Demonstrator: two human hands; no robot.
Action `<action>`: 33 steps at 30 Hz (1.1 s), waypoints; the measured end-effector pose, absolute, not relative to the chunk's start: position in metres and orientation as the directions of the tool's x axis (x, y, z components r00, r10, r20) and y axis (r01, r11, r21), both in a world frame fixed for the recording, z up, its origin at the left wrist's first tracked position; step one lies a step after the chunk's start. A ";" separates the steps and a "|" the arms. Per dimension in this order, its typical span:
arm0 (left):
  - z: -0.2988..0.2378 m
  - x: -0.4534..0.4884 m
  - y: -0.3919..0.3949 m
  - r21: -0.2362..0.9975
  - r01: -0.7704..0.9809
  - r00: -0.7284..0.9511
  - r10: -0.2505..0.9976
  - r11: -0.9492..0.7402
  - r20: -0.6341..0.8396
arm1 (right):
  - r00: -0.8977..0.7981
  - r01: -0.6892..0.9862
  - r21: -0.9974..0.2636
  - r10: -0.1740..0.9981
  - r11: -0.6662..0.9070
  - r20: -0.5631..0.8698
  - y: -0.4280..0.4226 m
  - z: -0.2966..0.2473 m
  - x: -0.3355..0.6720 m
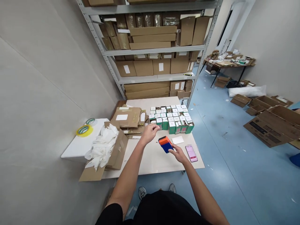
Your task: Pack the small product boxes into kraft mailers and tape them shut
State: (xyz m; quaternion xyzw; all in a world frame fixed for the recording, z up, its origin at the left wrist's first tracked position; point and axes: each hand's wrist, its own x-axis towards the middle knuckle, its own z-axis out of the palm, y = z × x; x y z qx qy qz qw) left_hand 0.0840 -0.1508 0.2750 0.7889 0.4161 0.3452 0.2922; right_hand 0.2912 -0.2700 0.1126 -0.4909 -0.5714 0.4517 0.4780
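Observation:
My right hand (178, 153) grips a small blue-and-orange block-shaped object (166, 145) by its near right end, above the table. Its exact kind does not show; the orange part with a dark edge faces away from me. My left hand (150, 133) is raised to its left, fingers pinched together; anything between them is too small to make out. Just beyond that hand stand rows of green-and-white small boxes (172, 125), several with open tops. A white card (177, 140) lies between the boxes and a phone (191, 153) with a pink screen.
Flattened cardboard (127, 117) is stacked on the left of the table (150, 164). An open carton (119, 150) holds crumpled white paper strips (103, 145). Yellow tape (84, 131) rests on a white surface. Behind stands a metal shelf (154, 51) loaded with boxes; cartons (269, 126) lie on the floor at right.

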 end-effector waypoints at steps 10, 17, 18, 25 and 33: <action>0.286 0.009 -0.157 0.403 0.507 0.474 0.636 -0.762 0.609 | 0.004 0.182 -0.975 0.992 0.127 0.130 -0.235 0.128 0.224; 0.296 -0.094 -0.175 0.571 0.490 0.129 0.703 -0.659 0.700 | 0.061 0.258 -0.948 0.976 0.185 0.207 -0.184 0.152 0.156; 0.294 -0.109 -0.174 0.607 0.494 0.062 0.722 -0.622 0.689 | 0.048 0.271 -0.943 0.975 0.196 0.216 -0.176 0.156 0.143; 0.265 -0.215 -0.183 0.789 0.523 -0.399 0.725 -0.323 0.561 | -0.136 0.403 -0.840 0.932 0.362 0.336 -0.130 0.172 0.015; 0.234 -0.339 -0.223 0.851 0.518 -0.619 0.650 -0.083 0.441 | -0.370 0.631 -0.590 0.864 0.503 0.341 -0.092 0.172 -0.164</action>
